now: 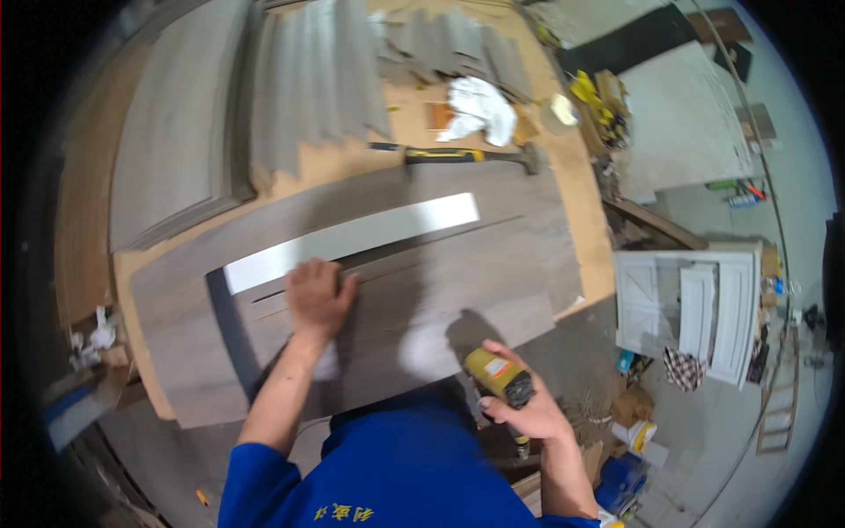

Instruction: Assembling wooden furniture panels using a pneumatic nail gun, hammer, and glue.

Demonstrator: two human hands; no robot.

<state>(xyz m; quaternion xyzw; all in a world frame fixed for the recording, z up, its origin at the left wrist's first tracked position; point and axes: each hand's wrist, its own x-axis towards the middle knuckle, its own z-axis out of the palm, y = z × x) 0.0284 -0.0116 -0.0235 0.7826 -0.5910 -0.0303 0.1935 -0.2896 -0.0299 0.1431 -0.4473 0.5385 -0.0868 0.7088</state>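
Note:
A wide grey wood-grain panel (493, 255) lies on the workbench in front of me. Across it runs a bright white strip (396, 224), with a dark slot-like band along its near edge. A dark strip (231, 326) crosses the panel's left part. My left hand (321, 297) rests flat on the panel, fingertips at the white strip's near edge, thumb apart. At the panel's near right edge, my right hand (537, 409) grips an olive-yellow nail gun (495, 373) with a black cap. A metal fitting shows below that hand; the tool's nose is hidden.
A hammer (471, 156) lies beyond the panel, near a crumpled white cloth (480, 110) and a tape roll (561, 113). Stacked grey boards (321, 79) and a framed panel (180, 114) fill the far left. White panels (695, 308) lie on the floor at right.

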